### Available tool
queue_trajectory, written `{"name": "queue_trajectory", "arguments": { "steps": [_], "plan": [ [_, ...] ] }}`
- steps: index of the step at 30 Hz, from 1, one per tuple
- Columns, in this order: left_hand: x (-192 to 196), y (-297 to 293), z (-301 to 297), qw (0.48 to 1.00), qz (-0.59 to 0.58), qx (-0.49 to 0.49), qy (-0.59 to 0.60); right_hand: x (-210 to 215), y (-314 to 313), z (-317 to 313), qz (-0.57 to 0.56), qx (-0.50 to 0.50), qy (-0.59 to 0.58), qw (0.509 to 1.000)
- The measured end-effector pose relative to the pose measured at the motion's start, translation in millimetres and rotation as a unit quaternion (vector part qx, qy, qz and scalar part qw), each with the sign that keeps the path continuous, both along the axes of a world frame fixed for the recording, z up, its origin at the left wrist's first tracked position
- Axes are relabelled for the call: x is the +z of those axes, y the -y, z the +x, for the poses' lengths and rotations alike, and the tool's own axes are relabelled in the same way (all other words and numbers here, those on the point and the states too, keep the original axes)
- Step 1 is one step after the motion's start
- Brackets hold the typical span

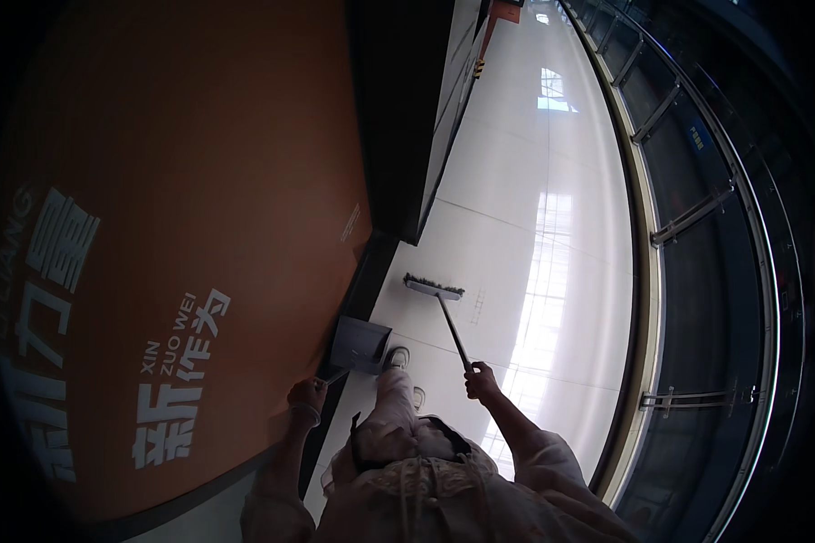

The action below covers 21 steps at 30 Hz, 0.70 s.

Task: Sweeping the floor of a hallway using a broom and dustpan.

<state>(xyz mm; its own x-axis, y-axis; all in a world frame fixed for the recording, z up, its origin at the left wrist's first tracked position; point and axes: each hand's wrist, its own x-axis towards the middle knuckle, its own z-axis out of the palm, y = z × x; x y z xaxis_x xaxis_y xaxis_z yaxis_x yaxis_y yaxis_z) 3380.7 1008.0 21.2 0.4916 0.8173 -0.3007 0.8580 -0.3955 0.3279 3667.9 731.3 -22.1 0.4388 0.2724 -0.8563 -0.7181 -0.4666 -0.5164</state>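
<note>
Gripping broom pole (455, 335), right fingers (477, 372) curled round it; left fingers (312, 391) closed on dustpan handle (337, 375). Brush head (435, 289) at my 12 o'clock on pale floor (507, 172), dustpan (360, 344) at 11, just beside my shoe (397, 357). Orange panel (245, 181) at 10, railing (742, 181) at 2.

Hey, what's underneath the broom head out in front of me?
Dark bristles stick out along the far edge of the grey broom head, with glossy pale floor around it. The patch directly beneath is covered, so whatever lies there can't be seen.
</note>
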Motion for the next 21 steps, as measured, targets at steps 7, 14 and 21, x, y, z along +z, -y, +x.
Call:
{"name": "queue_trajectory", "arguments": {
  "steps": [7,14,21],
  "plan": [
    [-29,-50,80,0.999,0.02,-0.033,0.024,12,-75,58,0.008,0.043,0.046,0.998],
    [-30,-103,160,1.0,-0.018,-0.015,-0.02,-11,-169,142,0.025,0.062,0.048,0.997],
    [-56,-146,208,0.999,-0.01,-0.017,-0.049,-70,-239,145,0.076,0.049,-0.056,0.994]
  ]
}}
